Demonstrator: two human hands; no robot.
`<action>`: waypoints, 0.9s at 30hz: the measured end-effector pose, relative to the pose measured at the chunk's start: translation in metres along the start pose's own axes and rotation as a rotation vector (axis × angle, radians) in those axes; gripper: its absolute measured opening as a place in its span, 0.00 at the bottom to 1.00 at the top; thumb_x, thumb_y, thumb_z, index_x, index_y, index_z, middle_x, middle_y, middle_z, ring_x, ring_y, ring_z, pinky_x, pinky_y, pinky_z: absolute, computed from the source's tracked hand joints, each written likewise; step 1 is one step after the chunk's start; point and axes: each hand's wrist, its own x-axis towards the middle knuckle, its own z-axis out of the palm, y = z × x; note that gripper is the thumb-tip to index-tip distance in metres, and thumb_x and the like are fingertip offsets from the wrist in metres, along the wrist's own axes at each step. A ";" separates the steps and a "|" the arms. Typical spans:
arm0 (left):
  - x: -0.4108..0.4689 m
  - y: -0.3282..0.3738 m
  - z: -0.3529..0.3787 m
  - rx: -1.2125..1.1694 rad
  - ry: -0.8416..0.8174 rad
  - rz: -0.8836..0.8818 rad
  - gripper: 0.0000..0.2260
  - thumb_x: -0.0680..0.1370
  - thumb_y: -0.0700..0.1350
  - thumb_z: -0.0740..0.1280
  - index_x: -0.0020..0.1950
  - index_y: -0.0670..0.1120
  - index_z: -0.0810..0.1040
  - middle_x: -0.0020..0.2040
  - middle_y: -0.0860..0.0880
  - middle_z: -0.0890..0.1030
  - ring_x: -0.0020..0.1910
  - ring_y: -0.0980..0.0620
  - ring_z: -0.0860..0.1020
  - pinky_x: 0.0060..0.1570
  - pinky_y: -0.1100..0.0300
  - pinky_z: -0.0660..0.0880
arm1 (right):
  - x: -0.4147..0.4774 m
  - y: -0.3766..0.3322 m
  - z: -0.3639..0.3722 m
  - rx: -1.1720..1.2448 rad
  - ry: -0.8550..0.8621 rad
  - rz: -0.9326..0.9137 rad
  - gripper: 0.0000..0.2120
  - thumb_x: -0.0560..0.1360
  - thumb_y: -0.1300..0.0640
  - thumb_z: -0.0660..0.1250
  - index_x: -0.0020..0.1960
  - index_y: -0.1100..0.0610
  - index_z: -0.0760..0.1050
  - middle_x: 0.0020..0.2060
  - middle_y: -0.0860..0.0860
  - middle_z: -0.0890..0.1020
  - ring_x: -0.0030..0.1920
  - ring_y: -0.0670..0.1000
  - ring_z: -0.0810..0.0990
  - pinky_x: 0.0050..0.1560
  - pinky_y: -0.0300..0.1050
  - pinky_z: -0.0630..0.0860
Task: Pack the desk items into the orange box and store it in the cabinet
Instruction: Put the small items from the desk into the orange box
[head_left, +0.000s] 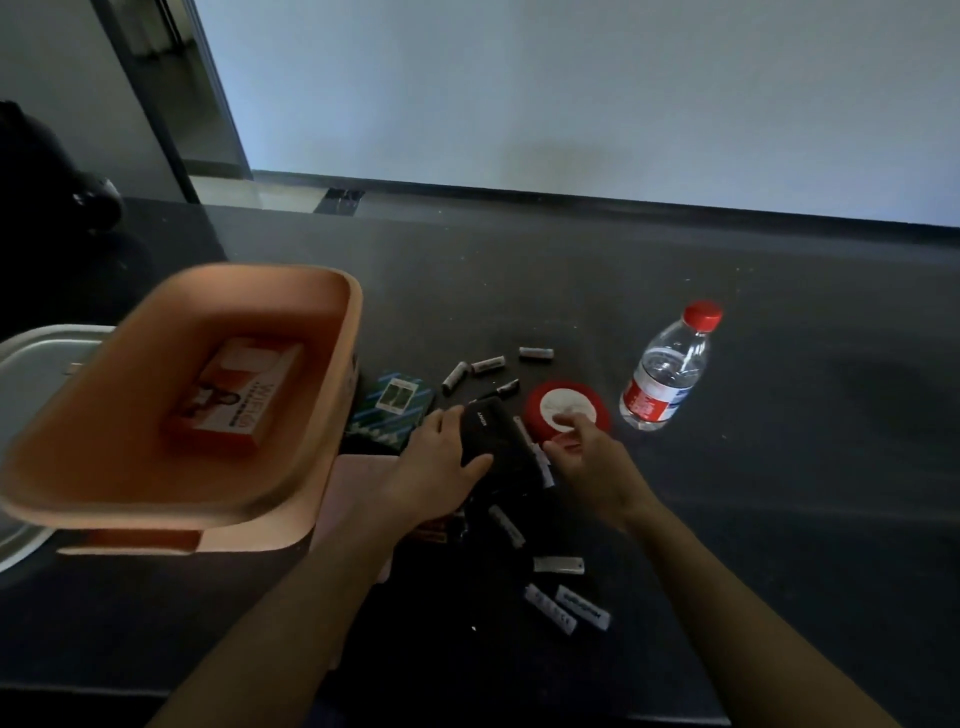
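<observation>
The orange box (322, 415) stands open at the left of the dark desk, with a red and white carton (236, 395) lying inside it. My left hand (441, 457) grips a black rectangular pouch (498, 441) in the middle of the desk. My right hand (587, 457) is beside the pouch, its fingertips resting on a round red disc with a white centre (561, 402). Several batteries (488, 365) lie scattered behind the pouch, and several more (558, 565) lie in front of it. A green patterned card box (392, 410) sits against the orange box.
A clear water bottle with a red cap (670, 374) lies at the right. A grey-white container (31, 358) sits behind the orange box at the far left. A pale pink lid or sheet (358, 473) lies under my left forearm. The desk's far edge meets a white wall.
</observation>
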 end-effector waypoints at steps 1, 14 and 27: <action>0.003 -0.003 0.004 0.044 -0.044 -0.027 0.37 0.75 0.58 0.63 0.75 0.47 0.48 0.75 0.42 0.54 0.72 0.43 0.57 0.70 0.50 0.58 | 0.002 0.001 0.001 0.005 -0.011 -0.012 0.21 0.77 0.55 0.62 0.68 0.54 0.63 0.57 0.54 0.78 0.45 0.41 0.75 0.38 0.30 0.70; 0.042 -0.003 0.003 0.300 -0.371 0.029 0.60 0.54 0.74 0.67 0.70 0.60 0.30 0.75 0.48 0.34 0.72 0.43 0.33 0.67 0.44 0.34 | 0.028 0.010 -0.014 0.053 0.078 -0.026 0.21 0.77 0.53 0.60 0.69 0.54 0.62 0.61 0.58 0.75 0.56 0.51 0.76 0.45 0.36 0.71; 0.034 0.004 0.019 0.208 -0.223 0.042 0.52 0.57 0.74 0.65 0.70 0.65 0.36 0.74 0.46 0.39 0.72 0.41 0.37 0.68 0.42 0.40 | 0.017 0.003 -0.006 0.094 0.077 -0.012 0.21 0.77 0.56 0.61 0.69 0.56 0.63 0.57 0.56 0.78 0.52 0.49 0.78 0.47 0.36 0.73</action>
